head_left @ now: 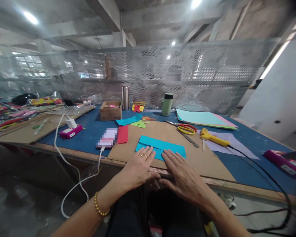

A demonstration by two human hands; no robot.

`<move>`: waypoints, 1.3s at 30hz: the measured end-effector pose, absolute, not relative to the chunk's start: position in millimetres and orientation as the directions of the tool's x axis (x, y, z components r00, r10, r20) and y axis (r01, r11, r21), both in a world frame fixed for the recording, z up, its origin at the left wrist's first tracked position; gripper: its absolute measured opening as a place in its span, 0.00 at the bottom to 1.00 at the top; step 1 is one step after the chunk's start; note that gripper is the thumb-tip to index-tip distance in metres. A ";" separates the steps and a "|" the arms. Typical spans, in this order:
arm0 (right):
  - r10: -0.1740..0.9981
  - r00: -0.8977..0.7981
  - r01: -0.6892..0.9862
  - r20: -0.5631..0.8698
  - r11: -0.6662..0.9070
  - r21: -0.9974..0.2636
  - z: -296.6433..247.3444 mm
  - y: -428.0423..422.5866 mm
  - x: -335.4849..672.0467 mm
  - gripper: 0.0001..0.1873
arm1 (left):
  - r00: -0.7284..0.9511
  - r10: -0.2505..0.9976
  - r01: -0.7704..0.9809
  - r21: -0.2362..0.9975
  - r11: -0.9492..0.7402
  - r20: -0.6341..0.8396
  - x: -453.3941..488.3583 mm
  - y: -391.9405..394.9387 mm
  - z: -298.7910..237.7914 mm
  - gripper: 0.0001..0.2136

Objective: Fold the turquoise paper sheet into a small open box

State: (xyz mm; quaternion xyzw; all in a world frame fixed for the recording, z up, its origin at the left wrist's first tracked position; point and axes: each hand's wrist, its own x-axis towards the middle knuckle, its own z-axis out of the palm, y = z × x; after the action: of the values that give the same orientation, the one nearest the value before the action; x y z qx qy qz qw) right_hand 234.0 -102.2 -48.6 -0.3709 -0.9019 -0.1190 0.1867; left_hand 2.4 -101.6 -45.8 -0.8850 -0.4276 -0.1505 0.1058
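A folded sheet of bright blue paper [162, 144] lies on a brown cardboard sheet [212, 164] at the table's front edge. My left hand [139, 164] presses flat on the paper's near left part, fingers stretched out and thumb toward the table edge. Beside it, my right hand [181, 168] rests flat on the near right part, its fingers also extended. The paper's upper flap is folded over, with a slanting edge showing. Both palms partly cover the near edge of the paper.
Scissors [187, 128], a craft knife [188, 138] and a yellow glue gun [214, 137] lie to the right. A phone [107, 138] with a white cable is on the left. Behind stand a cardboard box [110, 111], a steel flask [125, 98], a green bottle [167, 105] and stacked coloured paper [202, 118].
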 end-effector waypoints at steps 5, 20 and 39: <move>0.634 -0.662 0.719 0.398 0.689 0.098 -45.9 -103.9 234.3 0.40 | 0.596 0.744 0.783 -0.014 -0.622 0.302 -21.0 -95.4 -40.4 0.39; 0.606 -0.656 0.709 0.451 0.699 0.091 -55.3 -100.9 236.5 0.42 | 0.507 0.603 0.796 -0.065 -0.602 0.616 5.4 -113.3 -59.5 0.33; 0.631 -0.650 0.707 0.423 0.706 0.035 -51.1 -103.1 235.4 0.43 | 0.530 0.635 0.821 -0.156 -0.549 0.562 -26.4 -111.4 -49.1 0.34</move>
State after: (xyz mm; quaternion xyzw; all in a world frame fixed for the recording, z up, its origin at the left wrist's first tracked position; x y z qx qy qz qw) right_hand 235.4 -103.1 -51.1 -0.3705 -0.9030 -0.0990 0.1937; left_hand -26.4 -111.4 -49.1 -0.8502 -0.4281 -0.2269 0.2060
